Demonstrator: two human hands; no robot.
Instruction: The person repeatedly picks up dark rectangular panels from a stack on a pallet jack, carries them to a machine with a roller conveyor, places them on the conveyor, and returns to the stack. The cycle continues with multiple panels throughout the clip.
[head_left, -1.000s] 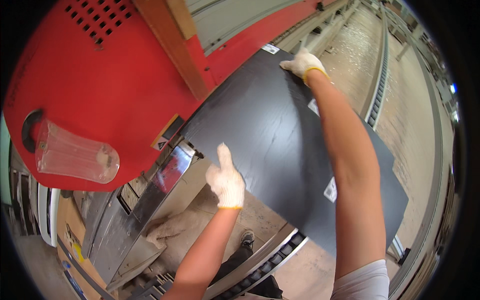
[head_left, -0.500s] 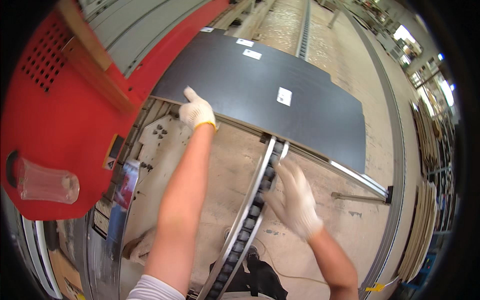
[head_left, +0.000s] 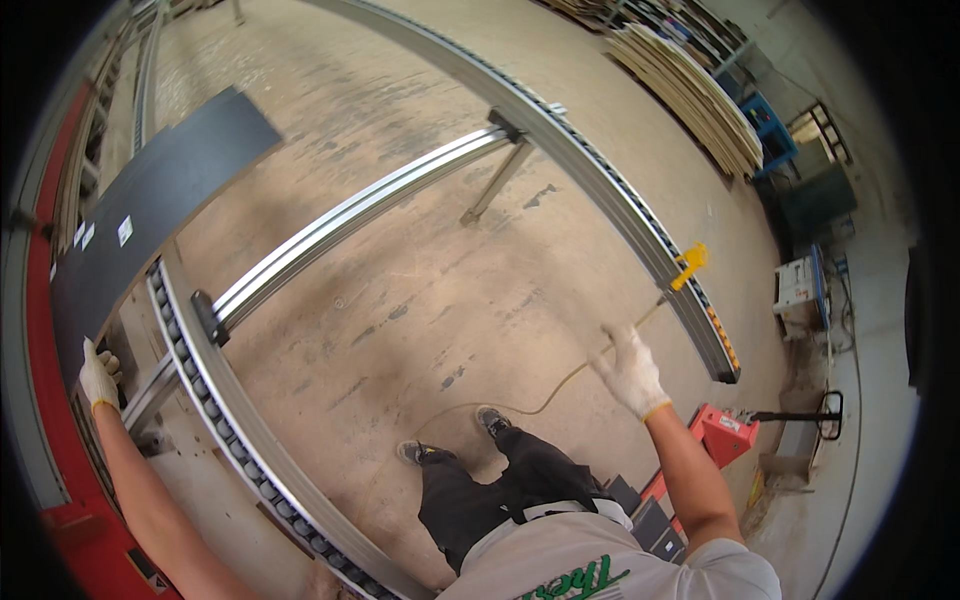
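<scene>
Got panel (head_left: 165, 195) on rail (head_left: 225, 420), pinching edge with left hand (head_left: 101, 377), holding right hand (head_left: 630, 375) loose near hose (head_left: 537, 411); not released yet.

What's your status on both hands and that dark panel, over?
Left hand at edge of dark panel, thumb over it. Right hand open by thin hose, contact unclear. Roller rail between hands.

A workshop: roller rails (head_left: 232, 395), stacked boards (head_left: 690, 95) and a red pallet jack (head_left: 725, 435) on bare floor (head_left: 430, 290)
</scene>
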